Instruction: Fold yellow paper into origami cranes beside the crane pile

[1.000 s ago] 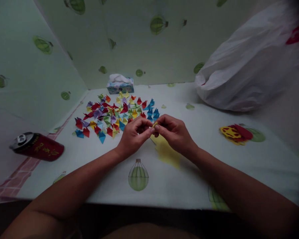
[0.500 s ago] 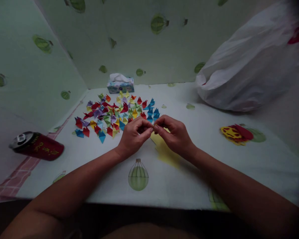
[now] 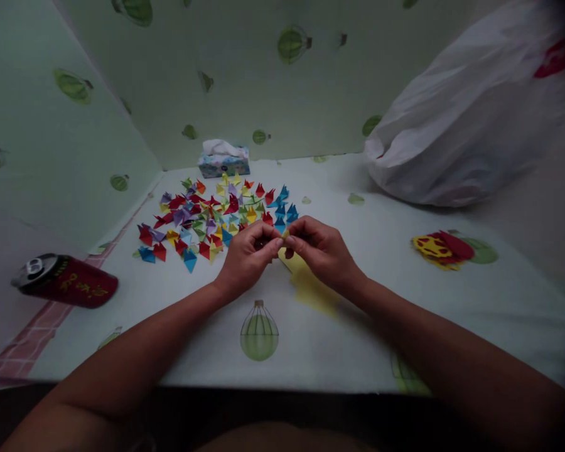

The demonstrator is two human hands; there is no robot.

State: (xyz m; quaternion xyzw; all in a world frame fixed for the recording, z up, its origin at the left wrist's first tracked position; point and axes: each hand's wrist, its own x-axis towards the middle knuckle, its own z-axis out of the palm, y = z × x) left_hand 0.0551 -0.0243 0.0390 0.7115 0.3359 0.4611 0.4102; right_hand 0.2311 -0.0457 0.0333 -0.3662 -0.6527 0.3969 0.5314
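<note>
My left hand and my right hand meet above the middle of the table, thumbs and forefingers pinched together. Between the fingertips shows a small bit of yellow paper, mostly hidden by the fingers; its folded shape cannot be made out. Beneath my right hand lies a flat sheet of yellow paper. Just beyond my left hand spreads a heap of small folded paper cranes in red, blue, yellow, green, purple and orange.
A dark red can stands at the left. Behind the cranes sits a tissue box against the wall. At the right are a white plastic bag and a yellow-and-red cut-out piece. The table's front edge runs below my forearms.
My fingertips have shifted slightly, and more of the yellow paper shows between them. The whole view has moved a little; the objects on the table keep their places.
</note>
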